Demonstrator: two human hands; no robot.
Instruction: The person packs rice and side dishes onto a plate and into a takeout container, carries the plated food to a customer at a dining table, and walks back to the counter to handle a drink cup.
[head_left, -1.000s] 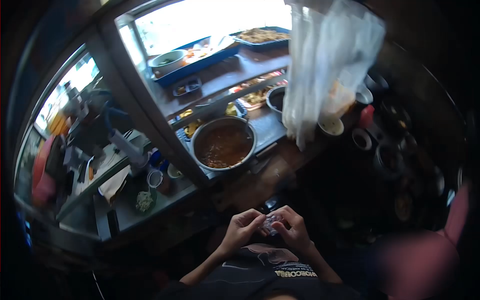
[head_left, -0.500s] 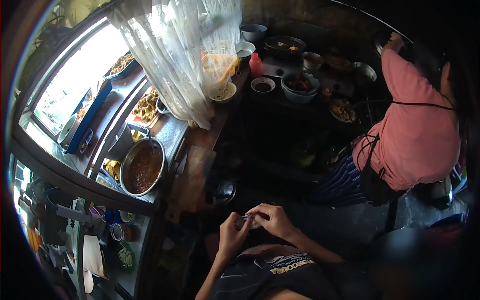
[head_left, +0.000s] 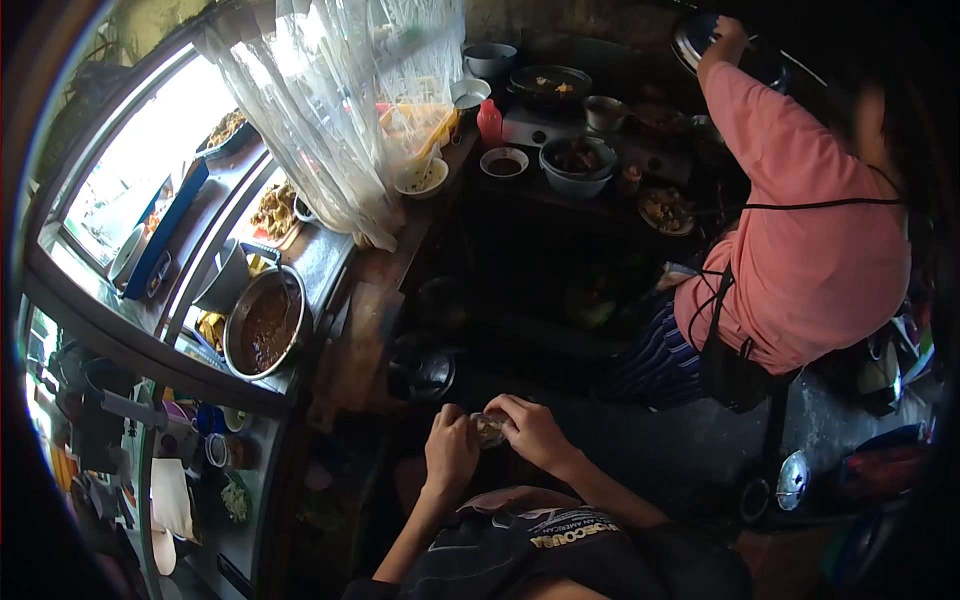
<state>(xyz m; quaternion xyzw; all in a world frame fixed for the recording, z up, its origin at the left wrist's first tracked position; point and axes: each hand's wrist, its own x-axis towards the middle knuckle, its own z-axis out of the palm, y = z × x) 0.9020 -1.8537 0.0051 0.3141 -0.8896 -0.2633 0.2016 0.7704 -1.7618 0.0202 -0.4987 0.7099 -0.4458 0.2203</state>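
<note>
In front of my chest, my left hand [head_left: 451, 452] and my right hand [head_left: 534, 434] pinch a small clear plastic packet [head_left: 489, 429] from its two sides. Something pale is in the packet, too small to name. My left fingers are curled closed at its left edge. The right thumb and fingertips press together on its right edge. Below both hands is a dark shirt [head_left: 560, 530] with light lettering. Past my fingertips, a shiny round metal piece [head_left: 433, 375] stands in shadow.
At left, a glass display case holds a pot of brown stew [head_left: 266, 322] and trays of food. A plastic curtain [head_left: 330, 150] hangs over it. Bowls, a red bottle [head_left: 489, 124] and a pan [head_left: 550, 84] stand at the back. A person in a pink shirt [head_left: 800, 230] stands at right.
My hands have drawn slightly apart, and more of the packet shows between them. The person in pink has swung an arm leftward with a round lid or pan. The whole view has shifted a little.
</note>
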